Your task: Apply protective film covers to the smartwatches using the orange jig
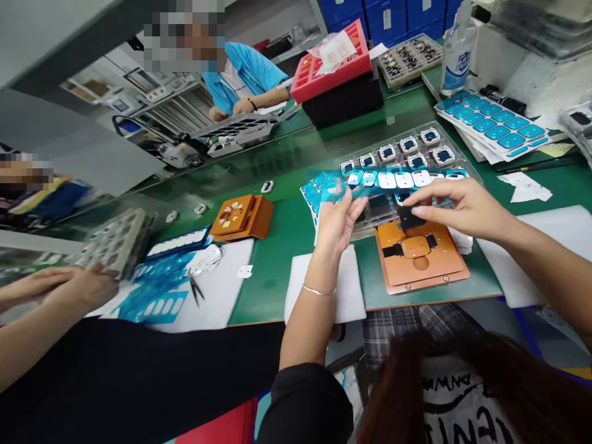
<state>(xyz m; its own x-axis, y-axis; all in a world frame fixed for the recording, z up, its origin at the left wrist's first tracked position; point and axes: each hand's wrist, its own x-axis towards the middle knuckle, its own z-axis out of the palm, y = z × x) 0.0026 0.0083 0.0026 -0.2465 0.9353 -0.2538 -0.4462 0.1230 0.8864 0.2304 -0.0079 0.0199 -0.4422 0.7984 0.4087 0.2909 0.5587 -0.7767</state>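
Observation:
My left hand (340,222) pinches the left end of a blue see-through film strip (340,185) that carries a row of white rounded pieces. The strip stretches right, above a clear tray (379,213) of small white-rimmed parts. At the strip's right side is my right hand (456,206), its thumb and fingers closed on a small black flat piece (407,217). Directly below that piece lies an orange fixture plate (419,262) with a rounded block and black tabs in its middle. Part of the tray is hidden behind the strip and my hands.
White foam sheets (349,283) flank the fixture. Blue sticker sheets (499,123) and a pump bottle (457,55) stand back right. An orange block (243,216) and tweezers (196,291) lie left, near a co-worker's hands (86,290). Another person (245,80) sits opposite, beside a red tray (330,65).

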